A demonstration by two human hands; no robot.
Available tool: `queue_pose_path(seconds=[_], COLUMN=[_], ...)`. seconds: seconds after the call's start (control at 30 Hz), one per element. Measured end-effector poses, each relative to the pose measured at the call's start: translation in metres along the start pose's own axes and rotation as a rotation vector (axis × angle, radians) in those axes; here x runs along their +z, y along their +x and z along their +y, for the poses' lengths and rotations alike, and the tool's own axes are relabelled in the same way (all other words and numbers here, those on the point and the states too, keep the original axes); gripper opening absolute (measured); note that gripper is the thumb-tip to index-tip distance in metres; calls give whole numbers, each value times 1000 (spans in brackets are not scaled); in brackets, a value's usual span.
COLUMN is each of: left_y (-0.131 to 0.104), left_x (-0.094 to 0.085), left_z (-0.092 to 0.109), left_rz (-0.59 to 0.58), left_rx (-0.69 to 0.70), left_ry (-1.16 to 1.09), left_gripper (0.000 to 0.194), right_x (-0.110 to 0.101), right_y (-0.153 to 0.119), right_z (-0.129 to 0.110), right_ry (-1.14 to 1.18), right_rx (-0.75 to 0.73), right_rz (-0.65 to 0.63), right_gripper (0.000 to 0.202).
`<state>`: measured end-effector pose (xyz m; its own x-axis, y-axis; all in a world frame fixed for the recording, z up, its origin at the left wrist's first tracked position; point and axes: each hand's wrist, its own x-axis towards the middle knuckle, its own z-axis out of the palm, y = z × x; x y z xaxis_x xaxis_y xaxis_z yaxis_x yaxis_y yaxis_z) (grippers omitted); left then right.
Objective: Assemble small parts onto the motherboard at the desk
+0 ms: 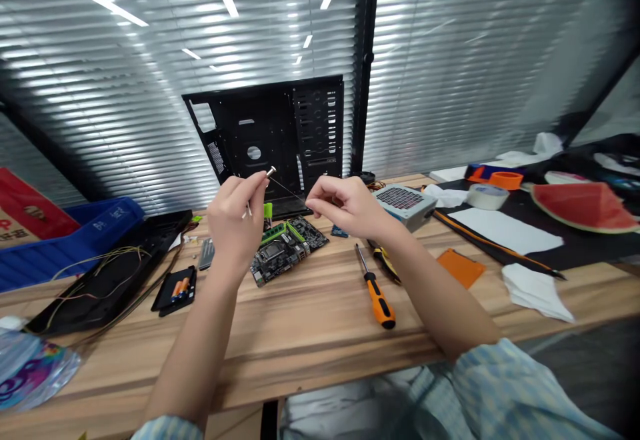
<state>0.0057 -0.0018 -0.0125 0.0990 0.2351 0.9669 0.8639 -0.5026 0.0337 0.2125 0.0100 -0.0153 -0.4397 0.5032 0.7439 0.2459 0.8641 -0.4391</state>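
Observation:
My left hand (pixel 234 217) is raised above the table, its fingers pinched on a small shiny metal piece with a round end (pixel 271 172). A thin wire (pixel 287 189) runs from that piece toward my right hand (pixel 350 208), whose thumb and forefinger are pinched together on its other end. Below and between the hands lies a motherboard (pixel 285 250) with green slots and a green memory stick. Behind them a black computer case panel (pixel 260 127) stands upright against the blinds. An orange and black screwdriver (pixel 377 297) rests below my right hand.
To the right are a power supply (pixel 405 201), pliers (pixel 384 261), an orange square (pixel 461 267), tape (pixel 487 197) and white papers (pixel 537 290). On the left lie a battery holder (pixel 173 293), a black panel with wires (pixel 95 287) and a blue bin (pixel 100 233).

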Motion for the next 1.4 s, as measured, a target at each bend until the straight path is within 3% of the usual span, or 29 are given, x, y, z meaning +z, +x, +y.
queue_pose_path(seconds=[0.13,0.27,0.4,0.5,0.6,0.7,0.87,1.03,1.23,1.4], left_y=[-4,-9,-12,-13,-11,-8,-4,-2,-4,-10], left_x=[3,6,9,9,7,3,0,2,6,11], left_z=[4,9,15,21,27,30,25,10,1,8], left_rz=[-119,-331,-472,-531,-510,-399,-179,-49,-72,-240], left_rx=[65,246,375,379,320,222,47,-50,-26,94], left_ry=[110,95,-82,-323,-536,-596,-415,-195,-10,60], left_gripper=[23,23,24,24,22,18,14,18,23,24], right_x=[-4,-9,-13,-13,-10,-4,15,27,20,13], right_y=[-2,-4,-2,1,5,8,8,4,1,-1], right_z=[-13,-15,-6,7,22,36,46,36,16,5], right_ry=[14,82,165,237,279,290,267,106,-10,-22], right_rx=[-74,-78,-32,10,66,144,207,137,-75,-188], right_rz=[27,94,176,235,268,241,147,163,139,100], right_gripper=[17,21,24,25,26,26,23,19,18,18])
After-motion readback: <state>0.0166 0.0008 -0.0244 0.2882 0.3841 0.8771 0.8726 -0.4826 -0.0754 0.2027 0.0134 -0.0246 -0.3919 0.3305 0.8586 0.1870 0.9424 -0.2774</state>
